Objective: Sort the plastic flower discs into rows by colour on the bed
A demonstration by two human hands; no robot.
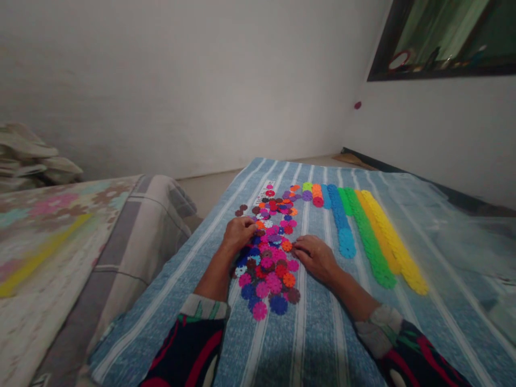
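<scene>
Beside bright discs (274, 282), blurred lettering (261, 199)

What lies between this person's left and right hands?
In the head view, part of a loose pile of mixed-colour discs lies between the left hand and right hand, on the striped cloth.

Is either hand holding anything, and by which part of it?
Cannot be told: the left hand reaches over the mixed discs, the right hand at their edge; any grip is too small to see.
</scene>
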